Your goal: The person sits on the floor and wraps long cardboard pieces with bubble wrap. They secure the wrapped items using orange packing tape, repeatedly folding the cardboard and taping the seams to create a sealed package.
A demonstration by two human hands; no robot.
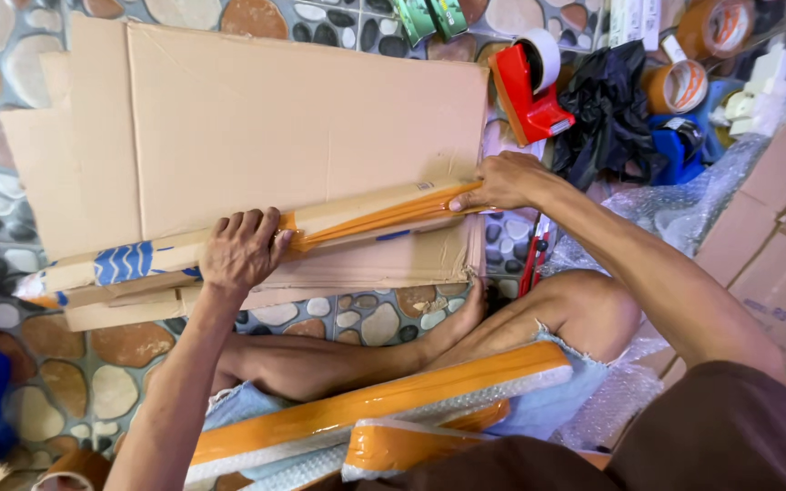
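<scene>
the person sits on a pebble-patterned floor (357,318) with a long, narrow orange item wrapped in brown cardboard (366,216) lying across a large flat sheet of brown corrugated cardboard (256,118). the left hand (240,250) presses down on the middle of the bundle, fingers (246,221) curled narrow over its upper edge, holding the fold in place. the right hand (502,182) pinches the far end of the same bundle, fingers closed on the cardboard edge where the orange shows through.

to do this fold well, it seems best to keep both hands pressing along one straight line, so the crease runs parallel to the long item and the wrap stays snug. the end under the right hand looks likeliest to spring open, so firm pressure there matters.

a red tape dispenser with a white roll (529,86) stands near the right hand, beside a crumpled black plastic bag (607,105). two orange bubble-wrapped bundles (384,418) rest across the lap.
</scene>
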